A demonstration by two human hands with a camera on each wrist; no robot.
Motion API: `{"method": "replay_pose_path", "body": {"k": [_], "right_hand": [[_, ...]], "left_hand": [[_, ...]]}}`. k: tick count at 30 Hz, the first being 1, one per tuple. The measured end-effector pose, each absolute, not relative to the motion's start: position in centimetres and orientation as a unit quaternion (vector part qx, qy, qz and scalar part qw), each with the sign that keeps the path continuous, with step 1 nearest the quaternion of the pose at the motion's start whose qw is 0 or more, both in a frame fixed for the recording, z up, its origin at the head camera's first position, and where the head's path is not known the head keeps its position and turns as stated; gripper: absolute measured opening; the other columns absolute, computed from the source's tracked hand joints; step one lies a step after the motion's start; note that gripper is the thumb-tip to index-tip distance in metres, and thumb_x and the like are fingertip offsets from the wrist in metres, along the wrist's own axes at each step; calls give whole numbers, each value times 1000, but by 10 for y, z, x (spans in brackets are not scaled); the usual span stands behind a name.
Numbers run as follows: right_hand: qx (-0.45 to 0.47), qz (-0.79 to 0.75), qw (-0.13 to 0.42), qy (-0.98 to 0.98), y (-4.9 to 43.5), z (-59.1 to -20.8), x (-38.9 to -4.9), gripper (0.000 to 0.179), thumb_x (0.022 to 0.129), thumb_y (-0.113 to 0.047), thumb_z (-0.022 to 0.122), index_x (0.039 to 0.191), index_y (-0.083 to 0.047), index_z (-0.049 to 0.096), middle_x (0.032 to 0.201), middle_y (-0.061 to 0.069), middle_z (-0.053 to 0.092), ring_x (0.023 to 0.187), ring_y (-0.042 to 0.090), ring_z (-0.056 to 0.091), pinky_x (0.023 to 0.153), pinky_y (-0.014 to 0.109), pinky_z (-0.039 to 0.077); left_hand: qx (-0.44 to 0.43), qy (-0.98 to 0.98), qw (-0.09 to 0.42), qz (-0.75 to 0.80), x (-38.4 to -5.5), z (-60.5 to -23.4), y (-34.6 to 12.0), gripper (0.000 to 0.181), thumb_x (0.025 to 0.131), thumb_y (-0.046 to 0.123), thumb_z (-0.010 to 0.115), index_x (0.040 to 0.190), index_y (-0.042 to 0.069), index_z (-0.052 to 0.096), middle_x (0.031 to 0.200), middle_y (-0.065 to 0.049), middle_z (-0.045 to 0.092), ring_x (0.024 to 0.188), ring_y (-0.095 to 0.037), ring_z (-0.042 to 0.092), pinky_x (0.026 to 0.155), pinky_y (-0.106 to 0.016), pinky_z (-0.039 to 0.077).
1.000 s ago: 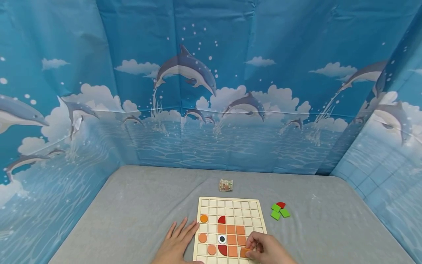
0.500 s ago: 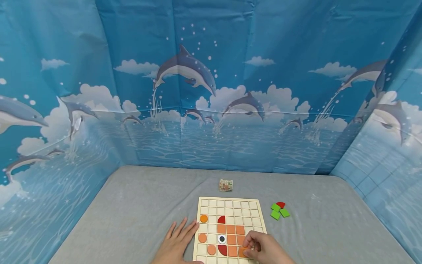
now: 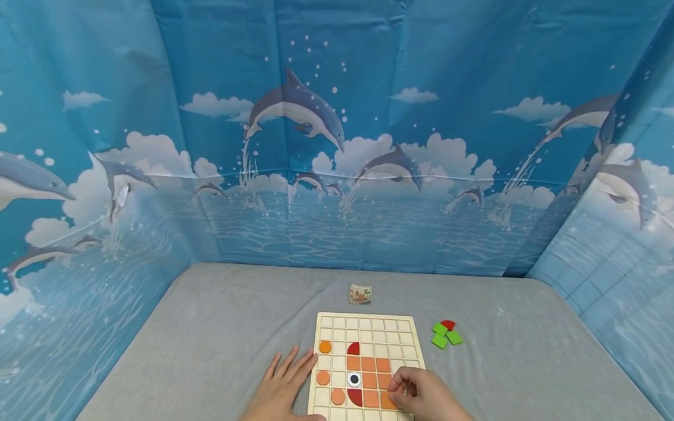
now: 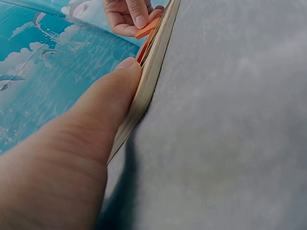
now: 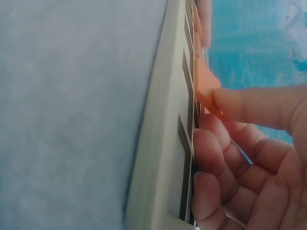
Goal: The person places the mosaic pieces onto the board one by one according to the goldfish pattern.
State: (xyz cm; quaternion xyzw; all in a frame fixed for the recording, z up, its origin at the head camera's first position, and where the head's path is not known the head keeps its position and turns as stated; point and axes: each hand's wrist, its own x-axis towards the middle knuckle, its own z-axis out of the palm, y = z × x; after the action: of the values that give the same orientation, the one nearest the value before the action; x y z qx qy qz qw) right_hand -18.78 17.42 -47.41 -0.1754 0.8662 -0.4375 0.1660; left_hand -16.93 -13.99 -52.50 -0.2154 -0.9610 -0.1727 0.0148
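Note:
A pale wooden grid board [image 3: 372,321] lies in front of me in the head view, with orange squares, orange discs, red quarter-round pieces and an eye disc [image 3: 354,379] in its cells. My left hand [image 3: 281,386] rests along its left edge, fingers spread straight, the thumb [image 4: 108,103] against the near rim. Between thumb and fingertips, my right hand [image 3: 427,393] pinches an orange square tile [image 5: 206,82] at the board's lower right. Both wrist views show that tile tilted, one side up off the board. Fingers hide part of it in the head view.
Right of the board lie several green tiles [image 3: 439,341] and a red quarter-round piece [image 3: 448,325]. Behind the board is a small printed card [image 3: 360,294]. The grey cloth surface [image 3: 237,316] ends at a blue dolphin-print curtain [image 3: 316,234] on the back and sides.
My right hand has shifted slightly left with the orange tile, which now sits closer to the neighbouring orange square. The left hand has stayed in place.

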Motion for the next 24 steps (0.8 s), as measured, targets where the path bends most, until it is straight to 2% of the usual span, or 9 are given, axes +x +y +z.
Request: {"method": "replay_pose_path", "body": {"k": [9, 16, 24], "right_hand": [[-171, -406, 142, 887, 173, -472, -188, 10, 83, -13, 73, 78, -15, 65, 64, -6, 52, 57, 8, 46, 49, 24, 38], [-188, -396, 131, 889, 172, -473, -189, 10, 83, -14, 74, 77, -16, 66, 64, -8, 52, 55, 6, 45, 48, 24, 38], [-199, -394, 120, 889, 173, -476, -189, 13, 82, -13, 74, 75, -18, 64, 63, -10, 52, 54, 5, 45, 48, 24, 38]], "left_hand": [[-212, -962, 12, -173, -171, -525, -140, 104, 72, 83, 46, 150, 16, 33, 151, 1, 33, 139, -30, 22, 107, -53, 14], [-215, -963, 18, -164, -170, -525, -140, 102, 73, 83, 46, 150, 17, 33, 151, 2, 32, 139, -30, 23, 107, -55, 17], [-213, -962, 14, -170, -169, -525, -139, 103, 72, 83, 47, 150, 18, 32, 151, 2, 32, 139, -30, 23, 107, -54, 16]]}}
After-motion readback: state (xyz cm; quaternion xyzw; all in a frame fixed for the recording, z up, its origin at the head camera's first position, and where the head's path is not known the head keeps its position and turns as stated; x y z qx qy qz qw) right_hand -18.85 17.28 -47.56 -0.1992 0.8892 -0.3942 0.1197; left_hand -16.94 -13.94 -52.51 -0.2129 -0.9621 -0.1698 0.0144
